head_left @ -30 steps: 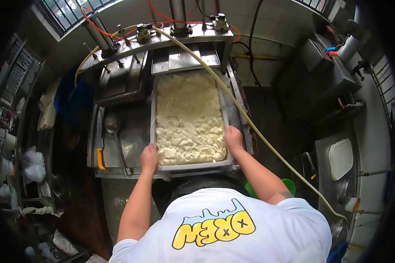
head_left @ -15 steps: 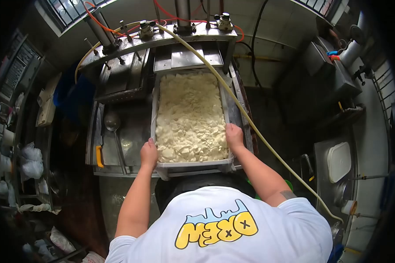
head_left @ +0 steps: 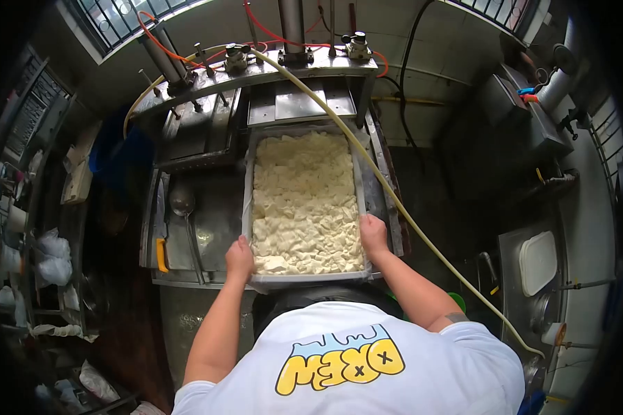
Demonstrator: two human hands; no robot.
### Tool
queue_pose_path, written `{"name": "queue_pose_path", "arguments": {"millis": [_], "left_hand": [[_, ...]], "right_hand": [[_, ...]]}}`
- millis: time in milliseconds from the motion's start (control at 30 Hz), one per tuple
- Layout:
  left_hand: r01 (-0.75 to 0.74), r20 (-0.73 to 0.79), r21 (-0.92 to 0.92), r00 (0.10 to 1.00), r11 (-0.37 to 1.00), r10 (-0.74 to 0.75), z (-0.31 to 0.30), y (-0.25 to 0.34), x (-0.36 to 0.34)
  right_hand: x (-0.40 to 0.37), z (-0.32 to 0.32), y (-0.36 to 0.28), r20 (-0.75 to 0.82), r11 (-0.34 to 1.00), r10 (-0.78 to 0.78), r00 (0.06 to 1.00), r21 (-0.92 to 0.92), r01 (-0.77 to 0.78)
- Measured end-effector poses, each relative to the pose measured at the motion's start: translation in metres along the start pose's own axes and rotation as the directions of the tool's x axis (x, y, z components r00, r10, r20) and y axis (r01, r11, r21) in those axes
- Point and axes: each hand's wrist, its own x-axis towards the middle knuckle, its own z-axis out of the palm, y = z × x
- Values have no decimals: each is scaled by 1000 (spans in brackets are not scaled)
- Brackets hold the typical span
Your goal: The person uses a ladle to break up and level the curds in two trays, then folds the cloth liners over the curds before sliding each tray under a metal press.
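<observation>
A rectangular tray (head_left: pixel 304 278) with a white cloth-like lining at its rim stands in front of me, filled with pale, broken curd (head_left: pixel 308 207). The curd is lumpy at the near end and flatter at the far end. My left hand (head_left: pixel 240 259) is closed on the tray's left side near the front corner. On the opposite side, my right hand (head_left: pixel 374 234) grips the rim a little farther back. The fingertips of both hands are partly hidden.
Behind the tray stands a press frame (head_left: pixel 256 72) with cylinders and a metal plate (head_left: pixel 304 104). A ladle (head_left: pixel 182 202) and a yellow-handled knife (head_left: pixel 161 254) lie left on the metal table (head_left: pixel 218 228). A pale hose (head_left: pixel 412 218) crosses over the tray's right side.
The whole view has shifted slightly, so the tray and press appear lower. Less of the tray's front wall shows. Both hands keep their hold on its sides.
</observation>
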Motion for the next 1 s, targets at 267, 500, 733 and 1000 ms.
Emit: {"name": "queue_pose_path", "arguments": {"millis": [267, 500, 733, 1000], "left_hand": [[34, -15, -3, 999, 999, -34, -7, 8, -5], [27, 47, -47, 999, 999, -24, -11, 14, -7], [64, 67, -29, 996, 998, -62, -14, 17, 8], [36, 73, -60, 997, 998, -32, -18, 20, 11]], "right_hand": [[0, 1, -6, -16, 998, -17, 1000, 63, 18], [-9, -5, -8, -31, 999, 0, 1000, 42, 2], [-3, -3, -14, -11, 999, 36, 999, 2, -35], [7, 8, -11, -11, 998, 12, 1000, -62, -13]]}}
